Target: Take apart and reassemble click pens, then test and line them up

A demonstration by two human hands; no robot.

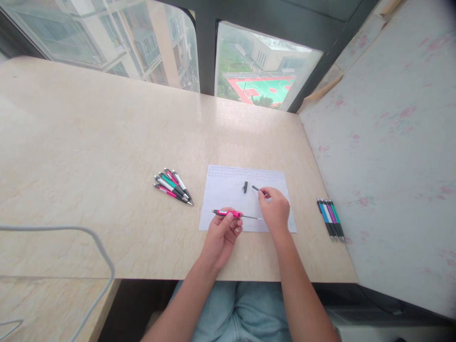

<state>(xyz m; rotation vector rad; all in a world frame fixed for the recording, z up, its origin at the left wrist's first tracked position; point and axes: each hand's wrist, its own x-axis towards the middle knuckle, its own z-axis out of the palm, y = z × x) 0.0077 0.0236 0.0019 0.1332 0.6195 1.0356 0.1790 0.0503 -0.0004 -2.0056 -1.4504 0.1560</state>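
Observation:
My left hand (223,232) is closed around the pink barrel of an unscrewed ballpoint pen (228,213), which lies nearly level. From the barrel's right end a thin refill (252,217) sticks out over the paper. My right hand (276,209) pinches a slim dark pen part (255,188) whose tip points up and left; the fingers hide the rest of it. Between the hands and the sheet's far edge, a short black piece (245,187) rests on the white paper (210,199). Rows of faint handwriting run along the top of that sheet.
Left of the paper lies a fanned pile of several pens (173,186) in pink, green and white. Several more pens (330,219) form a neat row by the right wall (384,166). A grey cable (101,244) loops across the left foreground. Windows stand behind the tabletop (107,142).

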